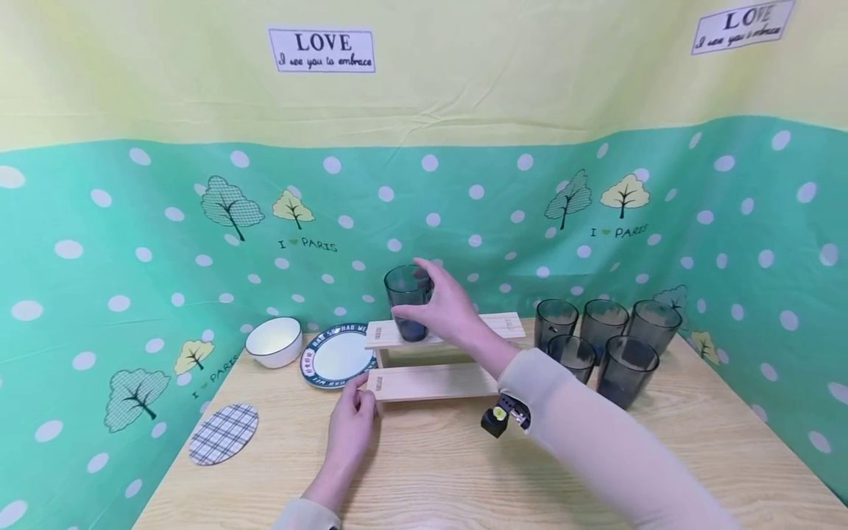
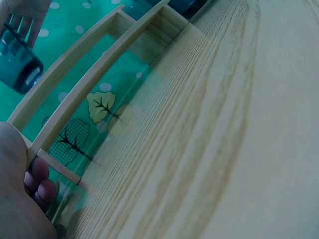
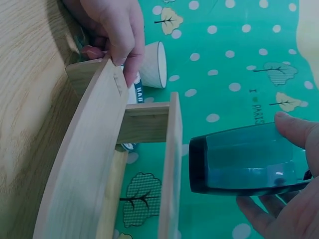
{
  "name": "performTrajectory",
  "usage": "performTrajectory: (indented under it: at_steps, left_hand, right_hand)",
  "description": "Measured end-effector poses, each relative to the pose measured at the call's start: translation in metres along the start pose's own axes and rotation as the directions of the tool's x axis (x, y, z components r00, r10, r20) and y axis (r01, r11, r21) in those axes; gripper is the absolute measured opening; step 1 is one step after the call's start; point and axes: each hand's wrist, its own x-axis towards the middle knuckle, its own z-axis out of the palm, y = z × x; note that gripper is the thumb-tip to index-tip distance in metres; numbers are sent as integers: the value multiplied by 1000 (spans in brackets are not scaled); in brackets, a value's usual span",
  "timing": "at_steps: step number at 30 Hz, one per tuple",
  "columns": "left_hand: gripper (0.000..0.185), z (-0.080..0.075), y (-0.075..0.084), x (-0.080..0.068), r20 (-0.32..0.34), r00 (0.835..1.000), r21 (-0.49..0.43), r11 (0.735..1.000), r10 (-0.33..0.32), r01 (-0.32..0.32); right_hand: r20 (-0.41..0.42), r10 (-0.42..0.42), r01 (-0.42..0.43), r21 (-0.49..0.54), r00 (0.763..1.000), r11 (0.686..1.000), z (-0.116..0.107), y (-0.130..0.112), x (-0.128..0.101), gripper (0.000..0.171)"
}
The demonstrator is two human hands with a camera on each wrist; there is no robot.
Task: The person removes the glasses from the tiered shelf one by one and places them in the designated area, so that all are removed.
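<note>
My right hand holds a dark tinted glass by its side, thumb and fingers around it. The right wrist view has this glass just above the upper board, with a gap below its base. A two-tier light wooden rack stands on the table. At the rack's left end, my left hand pinches the lower board between thumb and fingers. In the left wrist view, curled fingertips show below that board.
Several more dark glasses stand upright in a group right of the rack. A white bowl and a blue-rimmed plate sit at the back left. Nearer lies a checked round coaster. A dotted green cloth hangs behind the table.
</note>
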Motion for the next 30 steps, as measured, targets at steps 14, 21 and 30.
performTrajectory:
  at_steps: [14, 21, 30]
  left_hand:
    - [49, -4, -2, 2, 14, 1000, 8, 1000, -4, 4]
    - [51, -4, 0, 1, 19, 1000, 10, 1000, -6, 5]
    - [51, -1, 2, -1, 5, 1000, 21, 1000, -3, 2]
  right_hand:
    - [5, 54, -54, 46, 999, 997, -59, -11, -36, 101]
    - [2, 72, -72, 22, 997, 997, -93, 0, -56, 102]
    - [0, 105, -105, -55, 994, 993, -131, 10, -84, 104]
